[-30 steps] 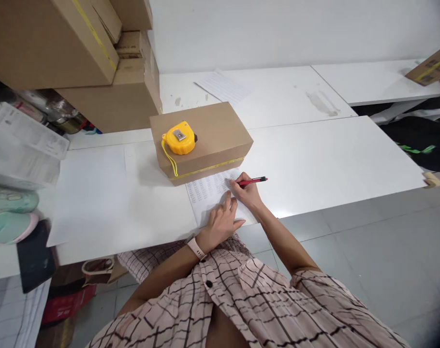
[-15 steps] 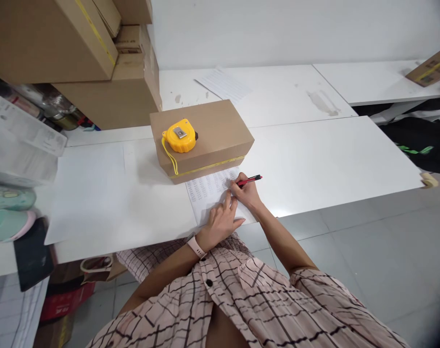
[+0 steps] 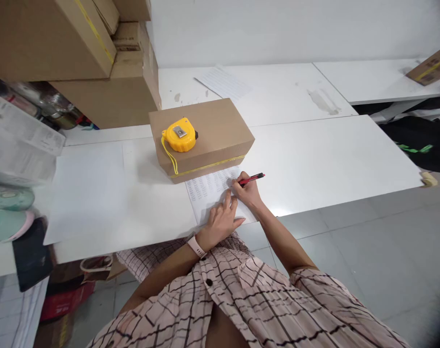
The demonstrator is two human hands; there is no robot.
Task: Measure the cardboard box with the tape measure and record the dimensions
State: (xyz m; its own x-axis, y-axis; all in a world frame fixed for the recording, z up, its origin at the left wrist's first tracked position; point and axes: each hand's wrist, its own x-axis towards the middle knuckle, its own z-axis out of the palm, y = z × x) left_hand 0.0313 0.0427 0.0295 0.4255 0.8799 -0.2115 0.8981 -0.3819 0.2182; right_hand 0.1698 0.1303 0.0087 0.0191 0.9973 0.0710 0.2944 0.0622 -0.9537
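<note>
My right hand (image 3: pixel 247 190) is closed around a red and black pen (image 3: pixel 253 179), its tip hidden by my fingers over a sheet of paper (image 3: pixel 206 193) with columns of writing. Lying flat on the lower part of that sheet is my left hand (image 3: pixel 222 218), fingers spread, a pink watch band (image 3: pixel 197 247) on its wrist. A closed cardboard box (image 3: pixel 212 125) sealed with yellow tape covers the sheet's far edge. On top of the box rests a yellow tape measure (image 3: pixel 181 135) with a yellow wrist strap hanging over the front.
Large cardboard boxes (image 3: pixel 111 92) are stacked at the back left. A blank white sheet (image 3: pixel 87 193) lies left on the white table (image 3: pixel 314 164), and a printed sheet (image 3: pixel 223 83) lies behind the box. A dark phone-like slab (image 3: pixel 32 253) sits at the left edge.
My right hand has shifted very slightly to the right, and the pen's back end has moved a little right and up. My left hand stays in place.
</note>
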